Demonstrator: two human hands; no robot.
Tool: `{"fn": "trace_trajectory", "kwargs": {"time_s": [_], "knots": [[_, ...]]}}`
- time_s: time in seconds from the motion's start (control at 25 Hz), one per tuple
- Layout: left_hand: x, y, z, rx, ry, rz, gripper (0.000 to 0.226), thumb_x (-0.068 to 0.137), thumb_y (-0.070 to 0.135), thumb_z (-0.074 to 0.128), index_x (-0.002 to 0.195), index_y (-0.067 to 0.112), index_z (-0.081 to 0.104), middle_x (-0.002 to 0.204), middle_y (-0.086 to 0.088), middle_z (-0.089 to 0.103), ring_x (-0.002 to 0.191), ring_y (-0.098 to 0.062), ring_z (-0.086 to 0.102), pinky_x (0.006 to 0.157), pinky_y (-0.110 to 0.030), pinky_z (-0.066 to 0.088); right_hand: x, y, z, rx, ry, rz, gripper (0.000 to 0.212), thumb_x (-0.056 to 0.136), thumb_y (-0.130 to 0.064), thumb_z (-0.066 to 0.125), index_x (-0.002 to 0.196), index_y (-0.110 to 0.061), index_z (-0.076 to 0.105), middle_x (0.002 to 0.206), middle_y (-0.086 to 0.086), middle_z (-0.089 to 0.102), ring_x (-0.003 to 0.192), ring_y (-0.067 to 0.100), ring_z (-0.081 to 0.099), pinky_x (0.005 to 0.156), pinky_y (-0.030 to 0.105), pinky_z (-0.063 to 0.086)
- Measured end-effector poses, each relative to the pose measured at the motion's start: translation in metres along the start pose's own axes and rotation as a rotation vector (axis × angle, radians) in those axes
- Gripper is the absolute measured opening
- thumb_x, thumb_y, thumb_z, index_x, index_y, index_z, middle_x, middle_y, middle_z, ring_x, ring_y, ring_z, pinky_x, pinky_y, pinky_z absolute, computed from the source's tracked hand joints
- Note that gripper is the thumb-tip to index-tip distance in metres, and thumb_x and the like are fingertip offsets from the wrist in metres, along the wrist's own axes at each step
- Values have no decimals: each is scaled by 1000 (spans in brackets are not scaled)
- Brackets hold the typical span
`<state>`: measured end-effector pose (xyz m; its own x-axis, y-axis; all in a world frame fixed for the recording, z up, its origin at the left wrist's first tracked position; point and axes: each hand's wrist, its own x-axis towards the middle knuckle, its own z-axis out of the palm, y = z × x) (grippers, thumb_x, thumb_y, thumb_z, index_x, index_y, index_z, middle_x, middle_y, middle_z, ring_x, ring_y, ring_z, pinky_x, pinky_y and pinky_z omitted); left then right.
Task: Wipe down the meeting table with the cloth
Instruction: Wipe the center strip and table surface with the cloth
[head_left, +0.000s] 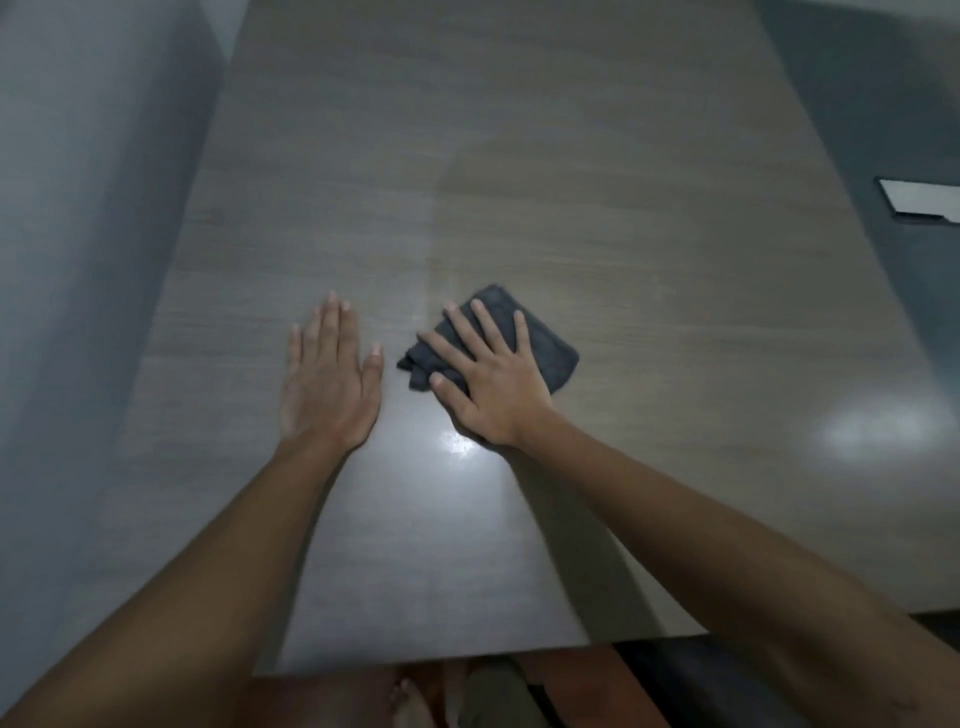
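Hands both flat on the desk (571, 182), head view. Right hand (493, 384) presses the dark folded cloth (556, 353) with fingers straight and spread, pointing toward 11 o'clock; nothing curled round the fabric. Left hand (327, 384) lies palm down, fingers together, pointing to 12, just beside the cloth at its 9 o'clock, not touching it. Cloth sits near desk centre, loose corner bunched toward 8 o'clock under the thumb. Both forearms stretched out from the near edge.

Risk, by my reckoning: with only flat pressure, the cloth may slip out or bunch up on a fast stroke. Far end at 12 looks a long reach. Bright glare patch near the right wrist; wet or dry, cannot tell.
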<state>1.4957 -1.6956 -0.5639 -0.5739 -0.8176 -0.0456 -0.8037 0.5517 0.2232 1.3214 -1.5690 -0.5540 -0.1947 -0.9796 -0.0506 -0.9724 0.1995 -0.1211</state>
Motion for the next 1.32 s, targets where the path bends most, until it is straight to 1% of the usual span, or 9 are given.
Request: {"fn": "trace_trajectory", "kwargs": {"time_s": [0.12, 0.28, 0.4, 0.52, 0.68, 0.84, 0.96, 1.16, 1.32], "knots": [[-47, 0, -1, -20, -8, 2, 71, 100, 47, 0, 159, 7, 7, 167, -8, 2, 154, -21, 1, 125, -40, -4, -68, -21, 4, -11, -1, -111, 59, 103, -57, 31, 158, -38, 31, 170, 1, 16, 158, 27, 6, 119, 67, 8], [-96, 1, -2, -46, 0, -7, 72, 99, 49, -2, 159, 9, 3, 167, -6, -1, 154, -19, -2, 124, -39, -6, -149, -33, 1, -76, -82, -353, 59, 106, -55, 30, 161, -39, 19, 171, 1, 8, 158, 27, -6, 120, 67, 3], [-112, -2, 0, -39, -9, -11, 72, 99, 50, -5, 159, 10, 0, 167, -5, -5, 154, -17, -5, 124, -39, -6, -191, -11, -5, -90, -160, -527, 60, 106, -53, 34, 161, -39, 17, 171, 0, 4, 158, 27, -6, 120, 69, 4], [-111, -3, 1, -45, -14, -15, 73, 98, 51, -7, 158, 11, -3, 166, -5, -8, 153, -16, -8, 125, -41, -5, -212, 29, -13, -112, -201, -606, 61, 105, -52, 40, 161, -39, 19, 172, 0, 4, 158, 28, -2, 118, 72, 9], [-110, -2, 2, -40, -16, -16, 74, 98, 52, -9, 158, 10, -3, 166, -5, -8, 153, -17, -8, 125, -41, -6, -222, 53, -19, -106, -208, -569, 63, 104, -53, 43, 161, -40, 20, 171, 1, 6, 158, 29, 1, 117, 73, 9], [-109, -2, 1, -46, -15, -12, 75, 97, 53, -11, 158, 10, -4, 166, -5, -8, 153, -17, -8, 124, -40, -8, -220, 35, -14, -141, -200, -542, 63, 105, -57, 34, 161, -41, 13, 172, 2, 3, 158, 31, -2, 118, 73, 7], [-108, -3, 2, -46, -12, -10, 74, 97, 52, -8, 158, 9, -3, 166, -6, -7, 154, -18, -7, 124, -40, -8, -211, 7, -9, -138, -187, -501, 63, 105, -59, 30, 161, -42, 10, 172, 2, 2, 158, 30, -4, 118, 72, 5], [-104, -7, 2, -27, -32, 24, 72, 98, 50, -6, 158, 10, -5, 166, -5, -11, 153, -15, -10, 124, -38, -9, -186, -43, 3, -80, -86, -337, 60, 104, -59, 31, 160, -42, 20, 171, 2, 8, 158, 28, -2, 118, 71, 7], [-85, -10, -2, -34, -28, 26, 73, 98, 51, -4, 158, 10, -4, 167, -4, -9, 153, -14, -10, 124, -38, -8, -146, -48, 5, -52, -30, -187, 58, 104, -60, 29, 159, -42, 25, 171, 1, 12, 158, 26, 1, 118, 69, 7]]}}
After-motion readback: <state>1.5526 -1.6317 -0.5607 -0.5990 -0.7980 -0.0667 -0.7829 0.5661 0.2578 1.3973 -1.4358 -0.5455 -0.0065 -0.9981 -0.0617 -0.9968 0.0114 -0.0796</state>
